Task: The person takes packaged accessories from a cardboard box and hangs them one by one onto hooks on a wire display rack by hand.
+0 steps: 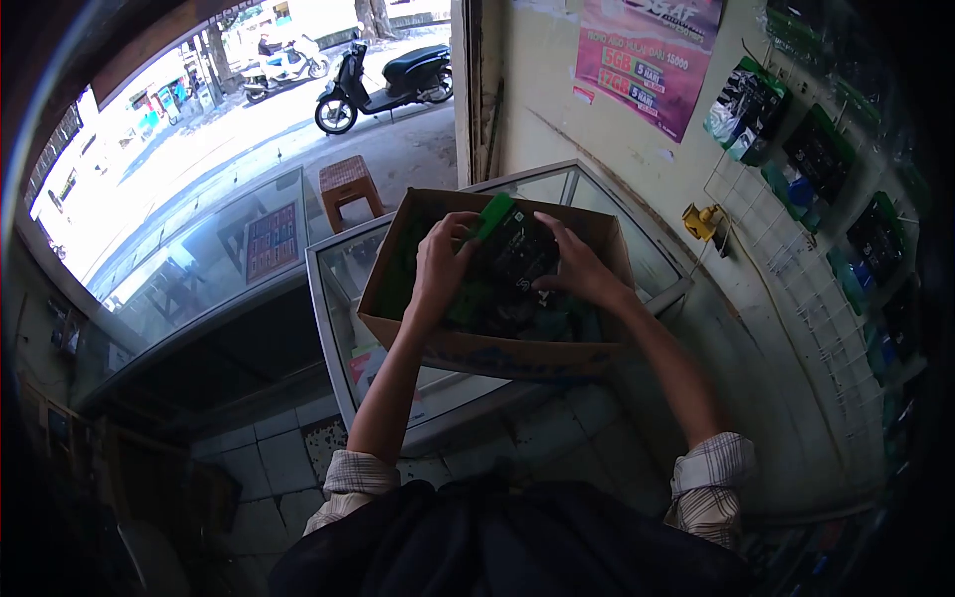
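Observation:
A black package with a green top edge [519, 251] is held up at a tilt between my two hands, over an open cardboard box [477, 348]. My left hand [443, 261] is closed at its left side, near the green edge. At its right side, my right hand [582, 267] grips it with thumb and fingers apart along the edge. More dark and green packages [468, 303] lie inside the box, too dim to make out singly. The box rests on a glass display counter [333, 298].
Similar packages [821, 154] hang from a white wire rack [786, 239] on the right wall, near a yellow object [702, 221]. A pink poster [647, 60] is above. Another glass counter [199, 269] stands left, with a brown stool [346, 184] and black scooter [383, 85] beyond.

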### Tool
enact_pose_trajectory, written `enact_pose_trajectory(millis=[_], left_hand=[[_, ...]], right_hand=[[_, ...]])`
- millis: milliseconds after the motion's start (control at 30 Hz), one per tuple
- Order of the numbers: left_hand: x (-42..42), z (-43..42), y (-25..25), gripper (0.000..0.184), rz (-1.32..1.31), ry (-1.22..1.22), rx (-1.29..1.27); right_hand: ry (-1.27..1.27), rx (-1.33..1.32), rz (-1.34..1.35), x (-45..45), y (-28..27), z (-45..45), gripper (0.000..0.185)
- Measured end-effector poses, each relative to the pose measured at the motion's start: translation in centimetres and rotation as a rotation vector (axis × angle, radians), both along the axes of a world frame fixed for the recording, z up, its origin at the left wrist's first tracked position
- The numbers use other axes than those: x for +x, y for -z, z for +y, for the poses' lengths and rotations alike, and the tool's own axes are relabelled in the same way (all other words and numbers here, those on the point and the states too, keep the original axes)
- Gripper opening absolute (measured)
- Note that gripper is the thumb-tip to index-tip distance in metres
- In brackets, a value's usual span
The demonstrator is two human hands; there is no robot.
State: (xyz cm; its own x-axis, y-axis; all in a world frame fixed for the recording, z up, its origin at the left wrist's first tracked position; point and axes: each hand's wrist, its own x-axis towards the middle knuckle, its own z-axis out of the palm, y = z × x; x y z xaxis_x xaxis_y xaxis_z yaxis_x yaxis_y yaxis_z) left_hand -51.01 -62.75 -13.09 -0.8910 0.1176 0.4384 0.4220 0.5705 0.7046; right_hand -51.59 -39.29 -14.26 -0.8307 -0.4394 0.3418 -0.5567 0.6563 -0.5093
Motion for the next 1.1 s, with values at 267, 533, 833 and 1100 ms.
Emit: enact_pose_trajectory(millis=[267,533,833,1100], left_hand=[[2.5,4.2,-4.6,0.041,0.097,0.339,0.905],[12.9,17.5,-6.1,0.034,-0.258,0.963,0.882],[23.3,33.7,-1.7,0.033,-0.369,1.245,0.557],[36.8,47.0,-0.1,0.036,-0.421,1.555,0.531]], right_hand=[[0.313,-0.308,0.373,9.1,-8.4,0.3,0.041],[0.511,-1.004,0.252,22.7,-9.5,6.6,0.027],[0.892,-1.210,0.433,38.8,-2.5,17.1,0.023],[1.289,-0.878,0.835,52.5,-0.6,24.6,0.054]])
